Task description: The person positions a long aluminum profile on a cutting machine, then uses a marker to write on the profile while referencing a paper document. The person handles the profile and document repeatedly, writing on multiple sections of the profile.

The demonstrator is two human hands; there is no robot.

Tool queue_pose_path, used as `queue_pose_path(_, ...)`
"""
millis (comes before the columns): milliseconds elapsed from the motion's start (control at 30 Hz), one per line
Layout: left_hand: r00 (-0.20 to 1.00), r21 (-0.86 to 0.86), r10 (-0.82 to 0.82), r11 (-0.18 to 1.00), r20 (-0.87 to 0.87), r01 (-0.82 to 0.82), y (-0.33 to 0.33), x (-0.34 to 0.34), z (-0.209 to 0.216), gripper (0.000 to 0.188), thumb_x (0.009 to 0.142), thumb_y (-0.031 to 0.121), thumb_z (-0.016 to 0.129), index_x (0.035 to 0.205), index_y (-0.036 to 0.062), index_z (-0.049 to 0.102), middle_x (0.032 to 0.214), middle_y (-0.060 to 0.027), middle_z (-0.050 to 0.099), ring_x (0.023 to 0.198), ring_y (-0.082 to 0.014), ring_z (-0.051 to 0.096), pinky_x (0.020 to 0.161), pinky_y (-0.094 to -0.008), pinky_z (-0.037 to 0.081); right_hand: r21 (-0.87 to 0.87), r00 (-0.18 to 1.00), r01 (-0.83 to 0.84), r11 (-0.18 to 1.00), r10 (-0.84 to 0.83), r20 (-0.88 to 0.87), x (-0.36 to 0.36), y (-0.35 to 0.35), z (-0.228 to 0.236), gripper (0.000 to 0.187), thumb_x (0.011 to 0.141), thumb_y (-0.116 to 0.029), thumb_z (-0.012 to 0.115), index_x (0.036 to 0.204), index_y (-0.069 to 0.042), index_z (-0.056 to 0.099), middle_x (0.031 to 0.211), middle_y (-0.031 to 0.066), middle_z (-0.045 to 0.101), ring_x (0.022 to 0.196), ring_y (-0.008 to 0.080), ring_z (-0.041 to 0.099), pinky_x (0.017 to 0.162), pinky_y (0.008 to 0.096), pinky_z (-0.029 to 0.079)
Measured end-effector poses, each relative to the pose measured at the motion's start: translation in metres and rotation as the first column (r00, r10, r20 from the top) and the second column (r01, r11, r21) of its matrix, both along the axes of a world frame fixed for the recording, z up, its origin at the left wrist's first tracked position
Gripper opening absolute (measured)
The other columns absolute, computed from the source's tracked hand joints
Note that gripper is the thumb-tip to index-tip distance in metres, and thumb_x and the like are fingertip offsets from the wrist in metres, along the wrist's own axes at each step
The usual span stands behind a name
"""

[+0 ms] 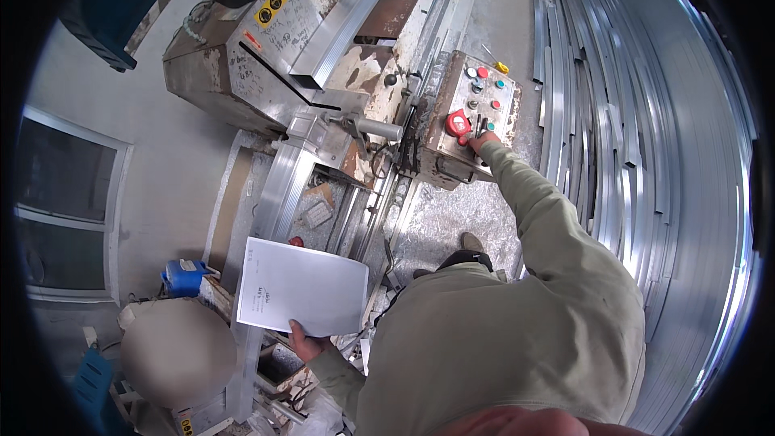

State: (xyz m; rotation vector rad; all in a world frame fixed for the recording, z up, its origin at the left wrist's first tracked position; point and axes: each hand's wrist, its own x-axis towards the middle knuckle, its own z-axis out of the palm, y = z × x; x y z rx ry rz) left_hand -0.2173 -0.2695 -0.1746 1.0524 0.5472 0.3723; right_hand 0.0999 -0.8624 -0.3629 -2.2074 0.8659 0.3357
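Note:
A white sheet of paper (303, 284) with a few lines of print at its left side is in my left hand (305, 344). My left thumb lies over its lower edge, and the fingers are hidden beneath. My right arm stretches out to a worn control box (452, 148) with coloured buttons. At the box's near edge, my right hand (484, 142) has its fingers drawn together beside a red emergency-stop piece (458, 123) and some small dark levers (482, 124). What those fingers grip or press is too small to tell.
A worn cutting machine (278, 56) with a long metal profile (347, 24) stands ahead on the left. Many aluminium profiles (601, 113) lie along the right. A yellow-handled tool (501, 68) rests on the box's far edge. A blue container (184, 278) and a round-topped object (179, 353) are at left.

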Motion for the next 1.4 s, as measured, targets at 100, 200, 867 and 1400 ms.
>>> queue_pose_path(100, 0.999, 0.05, -0.002, 0.999, 0.032, 0.001, 0.009, 0.001, -0.028, 0.067, 0.102, 0.032, 0.065, 0.154, -0.0025, 0.041, 0.146, -0.0226, 0.056, 0.129, -0.0377, 0.059, 0.104, -0.0573, 0.051, -0.154, 0.999, -0.015, 0.988, 0.008, -0.041, 0.013, -0.007, -0.009, 0.061, 0.085, -0.048, 0.074, 0.118, 0.003, 0.074, 0.115, 0.0275, 0.074, 0.111, 0.0396, 0.072, 0.098, 0.043, 0.056)
queue_pose_path(200, 0.997, 0.086, 0.074, 0.994, -0.001, -0.073, -0.008, 0.004, -0.026, 0.069, 0.101, 0.034, 0.066, 0.152, -0.0053, 0.042, 0.144, -0.0234, 0.057, 0.127, -0.037, 0.06, 0.103, -0.0566, 0.051, -0.1, 0.999, 0.008, 0.995, -0.011, -0.034, 0.003, -0.007, 0.013, 0.064, 0.085, -0.052, 0.074, 0.116, 0.004, 0.075, 0.113, 0.0259, 0.075, 0.108, 0.0397, 0.073, 0.097, 0.0434, 0.057)
queue_pose_path(867, 0.666, 0.328, -0.735, 0.603, -0.125, 0.727, -0.051, 0.033, -0.005, 0.027, 0.099, 0.01, 0.067, 0.122, -0.0033, 0.072, 0.108, -0.0058, 0.073, 0.103, -0.0151, 0.065, 0.094, -0.033, 0.051, 0.77, 0.674, -0.637, -0.03, 0.463, 0.575, -0.124, 0.261, 0.117, 0.095, 0.086, -0.035, 0.085, 0.158, 0.001, 0.034, 0.144, 0.02, 0.058, 0.13, 0.0286, 0.057, 0.11, 0.0436, 0.047)
queue_pose_path(1400, 0.887, -0.73, 0.462, 0.605, -0.003, -0.317, 0.123, 0.163, -0.064, 0.085, 0.08, 0.065, 0.08, 0.147, 0.0201, 0.055, 0.161, 0.001, 0.039, 0.156, -0.0307, 0.023, 0.122, -0.0743, 0.013, 0.624, 0.905, -0.421, 0.658, 0.253, 0.343, -0.178, 0.218, 0.095, 0.032, 0.095, -0.023, 0.081, 0.116, 0.0, 0.076, 0.1, 0.0061, 0.078, 0.086, 0.0151, 0.072, 0.079, 0.0334, 0.058)
